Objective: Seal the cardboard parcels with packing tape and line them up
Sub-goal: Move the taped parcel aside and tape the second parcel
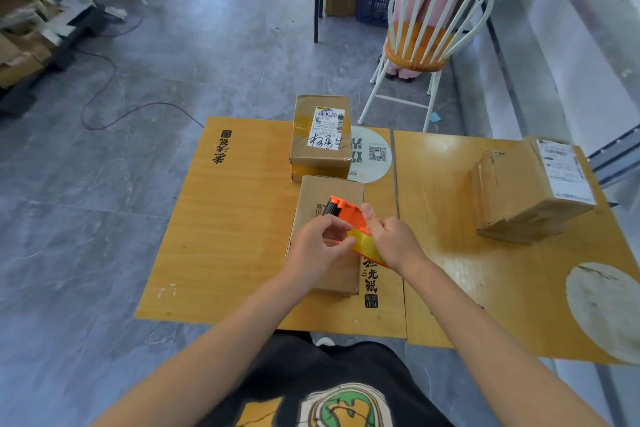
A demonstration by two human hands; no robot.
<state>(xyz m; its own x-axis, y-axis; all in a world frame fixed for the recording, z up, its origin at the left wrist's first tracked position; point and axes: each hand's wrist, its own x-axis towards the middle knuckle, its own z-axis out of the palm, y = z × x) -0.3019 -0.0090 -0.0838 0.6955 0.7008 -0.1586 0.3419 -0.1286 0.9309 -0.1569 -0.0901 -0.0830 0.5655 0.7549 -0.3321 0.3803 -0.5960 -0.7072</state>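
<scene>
Left hand (pixel 320 241) fingers seem to pinch the tape (pixel 361 240); right hand (pixel 391 239) fingers grip the dispenser (pixel 346 215) above the near box (pixel 341 274). Best pull it out straight and centred.

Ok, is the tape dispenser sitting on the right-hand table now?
No, both the left hand and right hand hold the tape dispenser over the plain parcel on the left table.

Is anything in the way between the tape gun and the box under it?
Nothing visible does. The left hand and right hand hold the orange tape dispenser over the near parcel; no other thing shows on its top.
</scene>
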